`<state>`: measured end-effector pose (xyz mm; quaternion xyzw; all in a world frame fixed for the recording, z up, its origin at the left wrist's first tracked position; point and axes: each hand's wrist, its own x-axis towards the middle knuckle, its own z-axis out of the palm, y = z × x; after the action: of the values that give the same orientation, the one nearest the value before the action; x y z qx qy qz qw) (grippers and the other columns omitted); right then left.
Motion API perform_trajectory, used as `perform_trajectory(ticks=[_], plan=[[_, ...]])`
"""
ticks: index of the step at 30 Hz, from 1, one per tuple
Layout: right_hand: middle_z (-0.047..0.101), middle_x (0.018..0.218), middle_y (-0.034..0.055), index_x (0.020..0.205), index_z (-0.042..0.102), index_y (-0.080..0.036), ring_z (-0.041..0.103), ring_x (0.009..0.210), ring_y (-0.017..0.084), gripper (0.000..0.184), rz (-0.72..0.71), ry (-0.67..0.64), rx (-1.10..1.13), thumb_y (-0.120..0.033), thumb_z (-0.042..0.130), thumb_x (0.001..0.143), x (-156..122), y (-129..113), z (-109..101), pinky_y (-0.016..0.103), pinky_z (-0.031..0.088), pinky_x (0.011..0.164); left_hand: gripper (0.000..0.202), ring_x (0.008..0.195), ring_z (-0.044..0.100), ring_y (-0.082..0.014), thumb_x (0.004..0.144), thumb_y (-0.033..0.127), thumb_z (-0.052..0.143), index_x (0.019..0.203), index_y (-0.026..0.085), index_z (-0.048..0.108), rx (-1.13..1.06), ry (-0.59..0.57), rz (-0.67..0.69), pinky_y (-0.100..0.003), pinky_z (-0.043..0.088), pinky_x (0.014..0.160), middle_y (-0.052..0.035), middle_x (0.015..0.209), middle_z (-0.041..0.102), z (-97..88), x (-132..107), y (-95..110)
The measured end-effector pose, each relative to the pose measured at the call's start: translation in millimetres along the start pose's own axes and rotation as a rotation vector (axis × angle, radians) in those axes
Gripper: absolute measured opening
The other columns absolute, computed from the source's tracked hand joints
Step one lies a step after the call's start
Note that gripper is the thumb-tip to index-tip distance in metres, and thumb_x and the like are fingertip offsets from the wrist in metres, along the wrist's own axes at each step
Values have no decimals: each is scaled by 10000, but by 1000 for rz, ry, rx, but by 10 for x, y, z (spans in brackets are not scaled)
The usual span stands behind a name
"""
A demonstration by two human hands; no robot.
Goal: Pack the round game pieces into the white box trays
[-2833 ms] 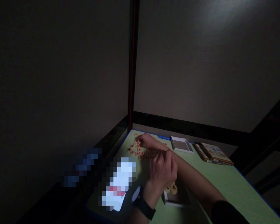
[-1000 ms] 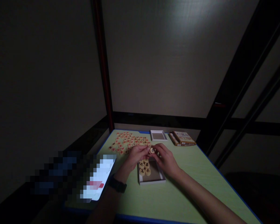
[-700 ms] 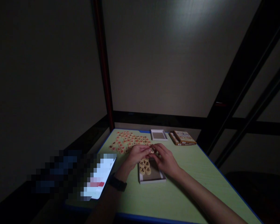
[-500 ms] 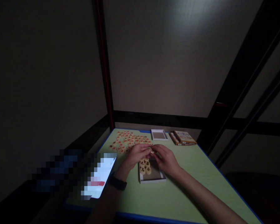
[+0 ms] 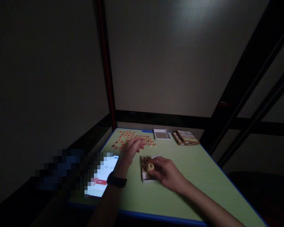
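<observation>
Green table [image 5: 203, 167], dim room, phone [image 5: 103, 176] glowing at the near left edge. Right hand [image 5: 167, 171] is pinching one wooden disc [image 5: 150, 167] between thumb and fingertips, right over the small white box [image 5: 143, 180] mid-table, where only a few discs are sitting. Left hand [image 5: 132, 148] is resting loosely open, gripping nothing, fingers on the loose pile [image 5: 124, 136] spreading toward the far left corner, so most are waiting outside. Empty tray [image 5: 161, 134] and card boxes [image 5: 186, 137] are sitting along the far edge.

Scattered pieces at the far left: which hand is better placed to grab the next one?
Probably the left hand: it is over the scattered pieces, while the right hand holds a piece over the box.
</observation>
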<state>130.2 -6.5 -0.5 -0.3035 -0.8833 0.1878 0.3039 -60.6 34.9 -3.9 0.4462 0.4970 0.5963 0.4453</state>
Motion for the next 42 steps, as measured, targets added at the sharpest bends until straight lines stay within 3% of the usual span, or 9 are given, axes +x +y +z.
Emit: perform_trajectory(ticks=[6, 15, 19, 23, 28, 34, 42], plan=[[710, 994, 87, 1025, 681, -201, 655, 942, 247, 257, 42, -56, -74, -99, 631, 794, -150, -63, 270, 348, 523, 845, 193, 568, 568, -107, 671, 229, 618, 847, 161, 659, 19, 76, 17, -189, 337, 485, -36, 740, 715, 76, 39, 3], [698, 968, 82, 1014, 684, -179, 651, 910, 223, 238, 50, -58, 39, -96, 673, 792, -131, -4, 348, 337, 513, 834, 165, 560, 581, -109, 657, 178, 612, 811, 160, 665, -5, 97, 9, -187, 382, 500, -20, 693, 694, 105, -5, 89], [686, 980, 85, 1005, 694, -186, 644, 908, 224, 216, 19, -26, 47, -177, 729, 792, -144, 28, 301, 337, 508, 821, 150, 601, 618, -124, 668, 163, 598, 805, 162, 660, 1, 109, -2, -187, 404, 513, -18, 686, 694, 109, -8, 104], [668, 922, 60, 968, 711, -202, 631, 857, 207, 243, 75, 26, 23, -247, 797, 745, -140, 93, 159, 305, 496, 758, 146, 594, 623, -122, 675, 165, 600, 810, 160, 656, 7, 114, -16, -186, 414, 515, -17, 690, 696, 106, -8, 110], [659, 733, 15, 900, 723, -194, 619, 746, 195, 266, 92, -87, -46, -307, 844, 693, -119, 114, 159, 288, 468, 707, 143, 592, 621, -121, 675, 146, 581, 798, 154, 654, 9, 99, 0, -191, 422, 520, -20, 688, 693, 112, -10, 115], [718, 837, 50, 1046, 723, -192, 639, 844, 227, 371, 108, -122, -116, -294, 834, 706, -117, 59, 274, 308, 478, 771, 125, 592, 618, -117, 696, 127, 560, 777, 161, 649, 18, 91, 11, -192, 427, 528, -14, 685, 688, 121, -19, 129], [724, 934, 83, 1161, 687, -195, 638, 903, 246, 443, 139, -165, -194, -352, 785, 759, -122, 5, 253, 328, 488, 798, 120, 586, 610, -116, 711, 105, 557, 758, 173, 644, 15, 93, -10, -197, 437, 541, 0, 650, 677, 131, -17, 126]])
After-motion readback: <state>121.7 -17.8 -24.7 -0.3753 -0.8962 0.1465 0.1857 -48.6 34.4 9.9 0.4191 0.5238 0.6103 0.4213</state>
